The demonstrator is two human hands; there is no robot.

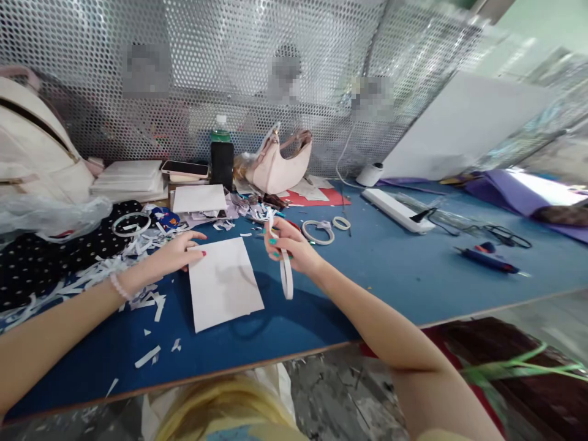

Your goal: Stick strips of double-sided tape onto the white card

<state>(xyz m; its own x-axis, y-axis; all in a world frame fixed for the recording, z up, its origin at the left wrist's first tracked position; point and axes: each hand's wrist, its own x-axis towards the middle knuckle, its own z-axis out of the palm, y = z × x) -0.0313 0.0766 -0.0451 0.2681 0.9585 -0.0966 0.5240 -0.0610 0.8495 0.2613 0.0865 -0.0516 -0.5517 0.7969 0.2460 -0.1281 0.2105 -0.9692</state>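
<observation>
A white sheet of card (pixel 224 283) lies on the blue table (pixel 395 275) in front of me. My left hand (pixel 177 252) rests flat on the card's upper left corner, fingers stretched out. My right hand (pixel 290 245) hovers just right of the card, fingers closed on a roll of white tape (pixel 286 277) that hangs down from it. A short strip of tape sticks up above the fingers.
White paper scraps (pixel 114 269) litter the table's left side. Two more tape rolls (pixel 318 232) lie beyond my right hand. A white power strip (pixel 397 210), a blue tool (pixel 487 260), a pink bag (pixel 278 165), a phone (pixel 184 167) and a perforated metal wall (pixel 229 61) stand further back.
</observation>
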